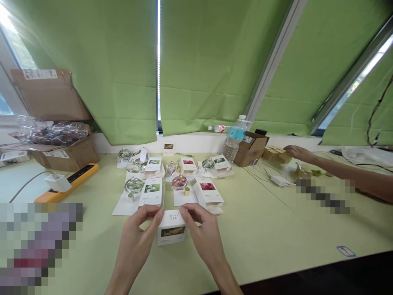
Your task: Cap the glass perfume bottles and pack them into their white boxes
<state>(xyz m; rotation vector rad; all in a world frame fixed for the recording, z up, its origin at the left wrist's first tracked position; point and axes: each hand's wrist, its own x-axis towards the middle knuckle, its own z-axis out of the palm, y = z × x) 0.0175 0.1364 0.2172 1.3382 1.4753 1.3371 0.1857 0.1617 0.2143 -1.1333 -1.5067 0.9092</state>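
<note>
Between my two hands a small white perfume box point(172, 238) stands on the table, its printed top closed and a yellow flower picture on its front. My left hand point(139, 231) grips the box's left top edge with thumb and fingertips. On the opposite side, my right hand point(202, 229) pinches the right top edge. Just beyond are opened white boxes with flower pictures, among them a red-flower box point(209, 192) and a white-flower box point(151, 193). Beside them stand a pink round perfume bottle point(179, 182), a clear round bottle point(134, 185), a gold cap point(186, 191) and a silver cap point(131, 198).
An orange power strip point(69, 182) with a white plug and a cardboard box point(61, 153) of clear plastic sit at left. A large water bottle point(233, 141) stands behind. Another person's hand point(299, 153) touches small tan boxes point(276, 154) at right, near a charger point(282, 181).
</note>
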